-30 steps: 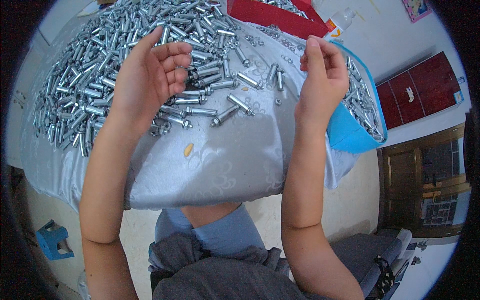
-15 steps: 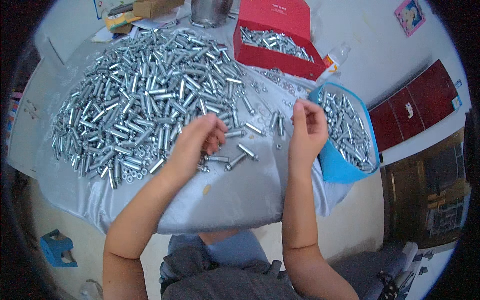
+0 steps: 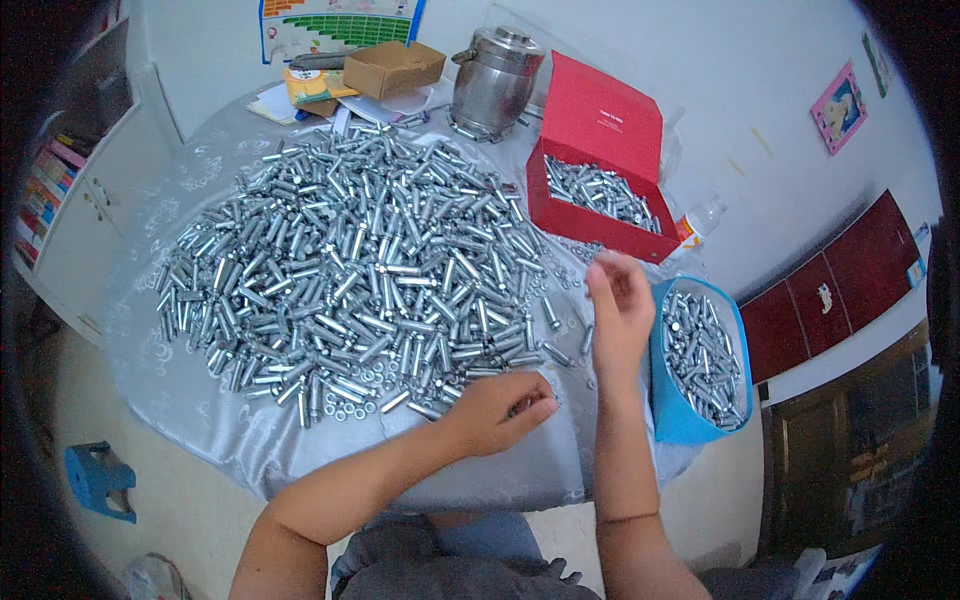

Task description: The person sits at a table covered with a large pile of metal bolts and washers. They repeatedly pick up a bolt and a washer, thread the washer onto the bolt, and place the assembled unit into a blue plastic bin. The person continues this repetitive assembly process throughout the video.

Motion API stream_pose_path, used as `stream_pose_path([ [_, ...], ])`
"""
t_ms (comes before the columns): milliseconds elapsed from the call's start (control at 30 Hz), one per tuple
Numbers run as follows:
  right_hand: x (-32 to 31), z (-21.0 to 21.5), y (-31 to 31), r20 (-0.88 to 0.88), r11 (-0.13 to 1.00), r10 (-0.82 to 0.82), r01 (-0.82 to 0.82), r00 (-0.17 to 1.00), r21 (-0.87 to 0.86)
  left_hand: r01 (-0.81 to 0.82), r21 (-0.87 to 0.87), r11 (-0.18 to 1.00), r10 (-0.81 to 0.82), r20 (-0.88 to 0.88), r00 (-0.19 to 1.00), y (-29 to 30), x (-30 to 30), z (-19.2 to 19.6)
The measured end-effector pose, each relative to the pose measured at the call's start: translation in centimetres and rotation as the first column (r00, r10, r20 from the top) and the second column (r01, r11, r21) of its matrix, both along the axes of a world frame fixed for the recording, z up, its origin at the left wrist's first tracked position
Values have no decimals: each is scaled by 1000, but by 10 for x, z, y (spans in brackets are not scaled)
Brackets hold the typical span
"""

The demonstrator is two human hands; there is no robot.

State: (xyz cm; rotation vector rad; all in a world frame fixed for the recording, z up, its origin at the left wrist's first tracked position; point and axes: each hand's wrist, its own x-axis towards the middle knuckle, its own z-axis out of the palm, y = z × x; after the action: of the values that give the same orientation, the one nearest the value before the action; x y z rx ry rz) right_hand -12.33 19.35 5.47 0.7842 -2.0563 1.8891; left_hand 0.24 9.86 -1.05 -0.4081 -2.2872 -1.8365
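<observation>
While the left hand curls its fingers, silver cylindrical metal bolts heaped at its eleven o'clock, the right hand, fingers bent, has a blue rounded bin at four o'clock; whether either grips anything, I cannot tell.

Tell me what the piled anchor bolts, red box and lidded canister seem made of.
Anchor bolts: shiny metal, perhaps zinc-plated steel, given their silvery glints. Red box: probably matte cardboard, judging by its thin, flat panels. Lidded canister: likely stainless steel, from its metallic sheen.
</observation>
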Motion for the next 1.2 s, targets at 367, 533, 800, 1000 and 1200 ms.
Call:
stream_pose_path([
  [367,-196,19,-148,77,932,43,-67,996,357,-104,236,966,114,-30,993,2,-8,-8],
  [533,-247,-11,-184,-34,783,-95,95,995,614,-61,372,926,34,79,996,1,-6,-7],
  [800,-301,-66,-217,-257,553,85,169,963,816,-160,547,821,16,259,966,-5,-5,-9],
  [1000,-310,-87,-235,-273,423,2,247,962,872,-153,274,949,123,124,985,-13,-8,-8],
  [1200,-303,-88,-246,-291,403,59,244,955,882,-158,258,953,140,86,986,-18,-8,-7],
])
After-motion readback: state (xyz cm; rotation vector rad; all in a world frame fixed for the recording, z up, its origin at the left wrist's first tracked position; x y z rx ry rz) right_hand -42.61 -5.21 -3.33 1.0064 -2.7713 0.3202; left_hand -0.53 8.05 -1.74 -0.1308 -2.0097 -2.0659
